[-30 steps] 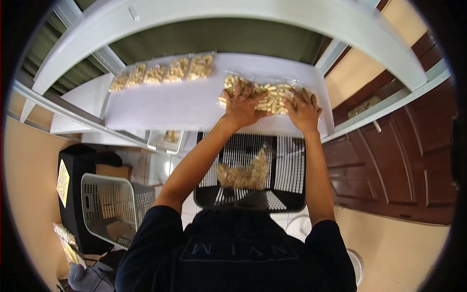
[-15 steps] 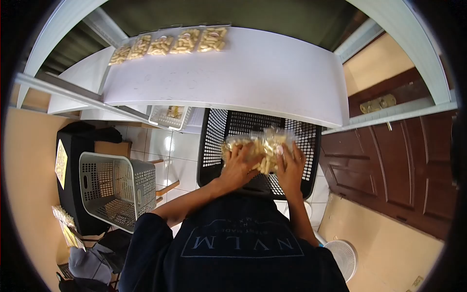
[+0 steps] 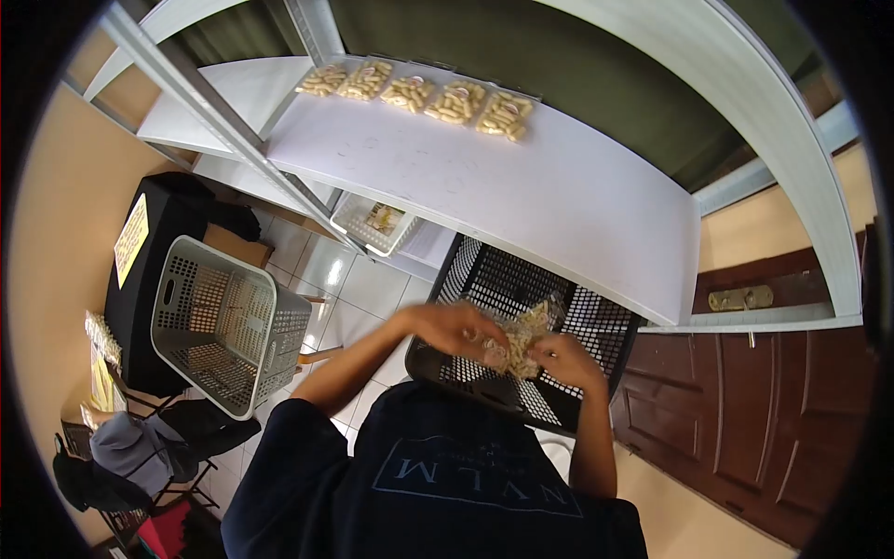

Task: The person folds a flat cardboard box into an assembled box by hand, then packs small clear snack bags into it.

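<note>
A clear bag of pale snack pieces [image 3: 529,337] is over the black basket [image 3: 430,365], between my hands. My left hand [image 3: 454,332] is at the bag's left side, its fingers bent and blurred by motion. At the right side, my right hand [image 3: 570,361] has its fingers closed on the bag's edge. Whether there is more than one bag cannot be made out.
Several filled snack bags [image 3: 456,101] lie in a row on the white shelf [image 3: 559,200]. A small white basket [image 3: 377,235] sits below. On the left are a grey basket [image 3: 265,317] and a black-covered surface [image 3: 140,307]. A brown door [image 3: 726,410] is at right.
The view has turned, so the shelf and baskets appear tilted. My hands have gone from lying spread over the bags to bent fingers around the bag's sides.
</note>
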`<control>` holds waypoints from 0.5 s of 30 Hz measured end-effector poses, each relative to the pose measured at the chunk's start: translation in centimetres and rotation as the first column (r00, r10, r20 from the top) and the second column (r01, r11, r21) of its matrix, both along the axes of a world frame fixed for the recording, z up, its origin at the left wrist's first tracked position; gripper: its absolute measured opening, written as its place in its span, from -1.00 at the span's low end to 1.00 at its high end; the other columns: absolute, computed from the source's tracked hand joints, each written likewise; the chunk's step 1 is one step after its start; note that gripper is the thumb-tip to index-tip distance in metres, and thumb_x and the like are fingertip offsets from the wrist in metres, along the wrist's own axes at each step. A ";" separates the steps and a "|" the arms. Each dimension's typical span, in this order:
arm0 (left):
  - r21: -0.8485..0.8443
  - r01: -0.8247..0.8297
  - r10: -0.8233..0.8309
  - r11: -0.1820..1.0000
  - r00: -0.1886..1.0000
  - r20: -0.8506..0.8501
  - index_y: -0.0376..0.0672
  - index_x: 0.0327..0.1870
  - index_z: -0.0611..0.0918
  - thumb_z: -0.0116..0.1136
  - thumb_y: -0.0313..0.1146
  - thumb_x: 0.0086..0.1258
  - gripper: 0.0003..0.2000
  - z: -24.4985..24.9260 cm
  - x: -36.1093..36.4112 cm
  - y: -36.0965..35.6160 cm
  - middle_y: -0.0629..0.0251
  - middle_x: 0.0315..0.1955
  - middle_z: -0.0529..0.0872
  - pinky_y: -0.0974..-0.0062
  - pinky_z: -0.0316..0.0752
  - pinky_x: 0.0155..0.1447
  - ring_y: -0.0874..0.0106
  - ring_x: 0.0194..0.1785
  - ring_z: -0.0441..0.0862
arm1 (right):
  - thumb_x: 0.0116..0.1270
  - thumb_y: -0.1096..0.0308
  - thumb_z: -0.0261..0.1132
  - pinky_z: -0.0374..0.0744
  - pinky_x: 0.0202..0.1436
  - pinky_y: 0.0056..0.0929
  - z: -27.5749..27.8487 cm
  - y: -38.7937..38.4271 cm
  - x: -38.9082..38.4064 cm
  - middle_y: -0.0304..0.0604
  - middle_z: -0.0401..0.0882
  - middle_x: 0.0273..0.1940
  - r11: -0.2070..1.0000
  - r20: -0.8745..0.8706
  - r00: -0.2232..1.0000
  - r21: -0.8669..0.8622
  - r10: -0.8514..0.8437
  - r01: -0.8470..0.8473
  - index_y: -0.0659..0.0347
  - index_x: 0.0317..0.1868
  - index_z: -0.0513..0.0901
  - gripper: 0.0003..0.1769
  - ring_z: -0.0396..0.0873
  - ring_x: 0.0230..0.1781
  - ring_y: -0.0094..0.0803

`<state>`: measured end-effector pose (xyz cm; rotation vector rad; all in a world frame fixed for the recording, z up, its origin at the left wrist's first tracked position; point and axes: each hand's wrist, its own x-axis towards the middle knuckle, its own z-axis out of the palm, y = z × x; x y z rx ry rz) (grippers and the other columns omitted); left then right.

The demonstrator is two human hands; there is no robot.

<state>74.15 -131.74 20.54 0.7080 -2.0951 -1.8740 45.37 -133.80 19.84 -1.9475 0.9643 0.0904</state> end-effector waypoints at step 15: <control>-0.880 -0.473 0.977 0.045 -0.162 0.137 0.37 0.40 0.42 0.07 0.57 0.03 -0.13 2.1 30.1 -24.2 -0.09 0.53 0.01 -0.35 -0.20 0.47 -0.25 0.55 -0.20 | 0.18 -0.33 0.31 -0.04 0.32 0.68 6.9 -21.1 23.4 0.02 -0.11 0.57 0.652 0.094 0.989 -0.744 -0.112 0.145 -0.28 0.48 0.27 -0.11 -0.12 0.51 0.37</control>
